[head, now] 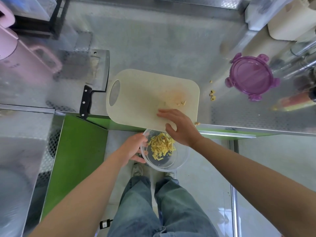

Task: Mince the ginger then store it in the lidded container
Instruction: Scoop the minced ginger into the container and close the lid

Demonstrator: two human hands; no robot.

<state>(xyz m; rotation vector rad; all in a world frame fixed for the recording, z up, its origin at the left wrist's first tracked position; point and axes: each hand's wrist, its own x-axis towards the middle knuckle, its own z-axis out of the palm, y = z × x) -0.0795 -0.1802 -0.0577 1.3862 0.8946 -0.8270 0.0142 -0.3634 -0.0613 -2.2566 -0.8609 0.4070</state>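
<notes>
My left hand [132, 149] grips the rim of a clear round container [179, 161], held below the counter's front edge. Minced yellow ginger [161, 146] lies inside it. My right hand [179, 127] rests with straight fingers on the near edge of the cream cutting board [142, 94], which overhangs the counter above the container. A few ginger bits [181, 103] stay on the board. The purple lid [251, 76] lies on the counter to the right. A cleaver [95, 77] with a black handle lies left of the board.
Ginger scraps [212, 95] dot the steel counter between board and lid. A pink appliance [22, 53] stands at far left, a cream container [289, 26] at back right. A green panel [77, 159] runs below the counter; my legs and shoes stand on the floor.
</notes>
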